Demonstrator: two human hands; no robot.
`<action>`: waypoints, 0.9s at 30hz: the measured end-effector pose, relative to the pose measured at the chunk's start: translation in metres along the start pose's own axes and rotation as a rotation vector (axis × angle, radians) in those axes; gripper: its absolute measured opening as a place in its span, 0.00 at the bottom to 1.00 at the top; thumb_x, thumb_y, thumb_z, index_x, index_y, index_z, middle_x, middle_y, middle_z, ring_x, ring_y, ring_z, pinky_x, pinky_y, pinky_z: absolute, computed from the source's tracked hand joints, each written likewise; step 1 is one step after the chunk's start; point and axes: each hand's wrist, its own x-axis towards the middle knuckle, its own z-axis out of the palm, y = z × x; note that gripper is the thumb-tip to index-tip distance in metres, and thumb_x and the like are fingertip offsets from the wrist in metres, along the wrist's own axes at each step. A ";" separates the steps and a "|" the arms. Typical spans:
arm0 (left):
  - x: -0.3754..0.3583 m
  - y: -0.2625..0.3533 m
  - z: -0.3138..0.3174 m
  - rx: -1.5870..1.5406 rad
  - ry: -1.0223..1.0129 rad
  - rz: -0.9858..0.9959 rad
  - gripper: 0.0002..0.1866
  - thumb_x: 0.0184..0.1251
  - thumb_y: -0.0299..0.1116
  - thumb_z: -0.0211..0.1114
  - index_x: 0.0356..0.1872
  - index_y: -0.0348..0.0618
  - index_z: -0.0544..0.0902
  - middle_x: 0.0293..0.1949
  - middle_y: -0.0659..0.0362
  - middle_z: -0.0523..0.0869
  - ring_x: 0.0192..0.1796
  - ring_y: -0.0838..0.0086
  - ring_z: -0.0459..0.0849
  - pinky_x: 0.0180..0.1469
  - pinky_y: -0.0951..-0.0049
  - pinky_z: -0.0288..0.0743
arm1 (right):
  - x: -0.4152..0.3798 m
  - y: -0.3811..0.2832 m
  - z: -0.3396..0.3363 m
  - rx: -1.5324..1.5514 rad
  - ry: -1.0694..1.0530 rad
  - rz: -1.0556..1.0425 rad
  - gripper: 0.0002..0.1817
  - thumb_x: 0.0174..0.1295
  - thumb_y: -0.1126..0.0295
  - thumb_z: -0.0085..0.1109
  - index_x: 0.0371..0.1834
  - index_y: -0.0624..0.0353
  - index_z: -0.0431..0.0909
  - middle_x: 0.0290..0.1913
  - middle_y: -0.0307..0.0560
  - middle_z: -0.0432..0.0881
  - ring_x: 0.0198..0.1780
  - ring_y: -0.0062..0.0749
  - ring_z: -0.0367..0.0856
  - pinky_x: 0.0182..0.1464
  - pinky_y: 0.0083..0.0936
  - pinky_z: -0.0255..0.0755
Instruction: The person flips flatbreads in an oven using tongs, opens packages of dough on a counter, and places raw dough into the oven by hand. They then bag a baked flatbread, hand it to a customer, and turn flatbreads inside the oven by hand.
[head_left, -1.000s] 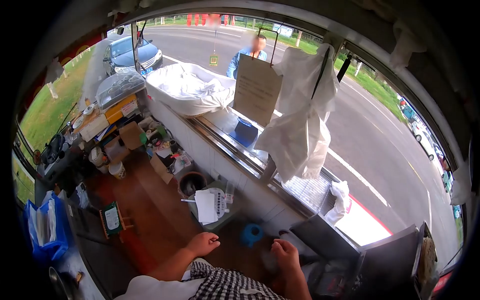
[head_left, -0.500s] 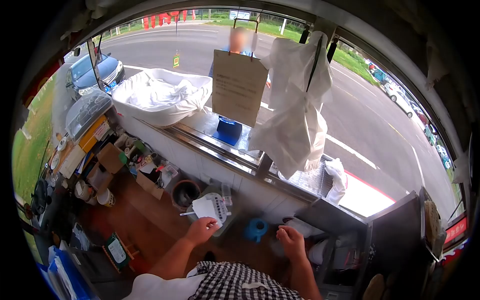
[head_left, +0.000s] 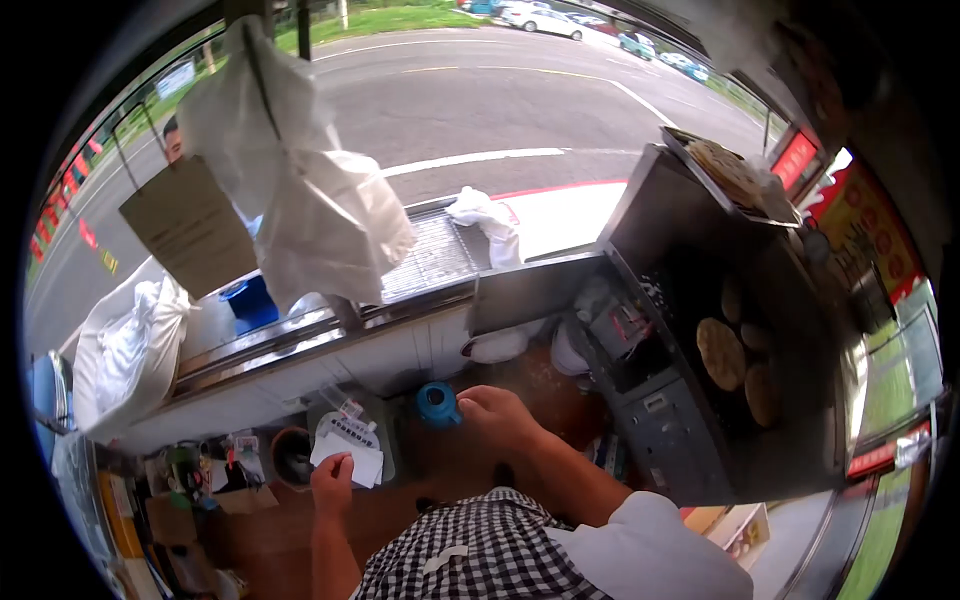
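My left hand (head_left: 332, 474) is closed, fingers together, over the edge of the white paper (head_left: 352, 459) on a small stand; whether it grips anything I cannot make out. My right hand (head_left: 492, 411) has its fingers drawn together in front of me, beside the blue jug (head_left: 437, 403) standing low near the floor. What is between its fingertips, if anything, is too small to tell. A black-and-white checked apron (head_left: 470, 548) covers my front.
On the right, flatbreads (head_left: 721, 354) lie on a dark griddle (head_left: 690, 300), with a tray of flatbreads (head_left: 725, 172) above. White bags (head_left: 290, 180) and a cardboard sign (head_left: 188, 228) hang at the counter. A person (head_left: 173, 140) stands outside. A cloth-lined basket (head_left: 128, 350) sits left.
The view has swung to the right, bringing the griddle and flatbreads into sight. My right hand now appears closer to the blue jug, and my left hand lies lower on the paper's left side.
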 end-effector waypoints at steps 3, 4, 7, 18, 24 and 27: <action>-0.005 -0.006 0.010 0.066 -0.081 0.013 0.12 0.70 0.35 0.67 0.42 0.34 0.87 0.31 0.61 0.87 0.35 0.80 0.82 0.39 0.76 0.76 | -0.003 0.002 -0.016 0.085 -0.031 0.082 0.16 0.71 0.64 0.57 0.53 0.65 0.82 0.44 0.47 0.87 0.47 0.29 0.82 0.54 0.27 0.75; -0.006 -0.004 0.015 0.061 -0.098 0.004 0.12 0.70 0.35 0.67 0.42 0.34 0.87 0.31 0.62 0.87 0.35 0.80 0.82 0.39 0.76 0.76 | -0.002 0.006 -0.022 0.095 -0.019 0.078 0.16 0.71 0.65 0.57 0.53 0.65 0.82 0.44 0.47 0.87 0.48 0.29 0.82 0.54 0.28 0.75; -0.008 0.012 0.033 0.077 -0.102 -0.006 0.11 0.71 0.33 0.66 0.42 0.33 0.87 0.31 0.59 0.88 0.34 0.79 0.84 0.41 0.76 0.77 | -0.008 0.015 -0.043 0.098 0.012 0.077 0.16 0.71 0.65 0.57 0.53 0.65 0.82 0.45 0.48 0.87 0.48 0.29 0.82 0.54 0.28 0.75; 0.008 0.054 0.104 -0.007 -0.142 0.000 0.10 0.72 0.32 0.65 0.44 0.34 0.87 0.33 0.63 0.86 0.36 0.80 0.82 0.43 0.78 0.76 | -0.022 0.040 -0.137 0.115 0.211 0.048 0.14 0.68 0.64 0.60 0.47 0.63 0.84 0.40 0.50 0.88 0.42 0.33 0.85 0.48 0.29 0.77; 0.000 0.044 0.150 0.008 -0.260 -0.096 0.10 0.71 0.31 0.66 0.46 0.35 0.86 0.34 0.63 0.87 0.36 0.80 0.82 0.42 0.77 0.77 | -0.029 0.074 -0.184 0.138 0.329 0.093 0.15 0.68 0.62 0.61 0.47 0.62 0.84 0.41 0.50 0.88 0.42 0.34 0.85 0.47 0.30 0.77; -0.001 0.001 0.171 0.048 -0.324 -0.176 0.11 0.69 0.32 0.68 0.46 0.34 0.86 0.35 0.61 0.88 0.37 0.80 0.83 0.43 0.77 0.78 | -0.034 0.087 -0.212 0.112 0.376 0.022 0.15 0.68 0.62 0.61 0.48 0.62 0.84 0.41 0.50 0.88 0.42 0.33 0.85 0.46 0.29 0.77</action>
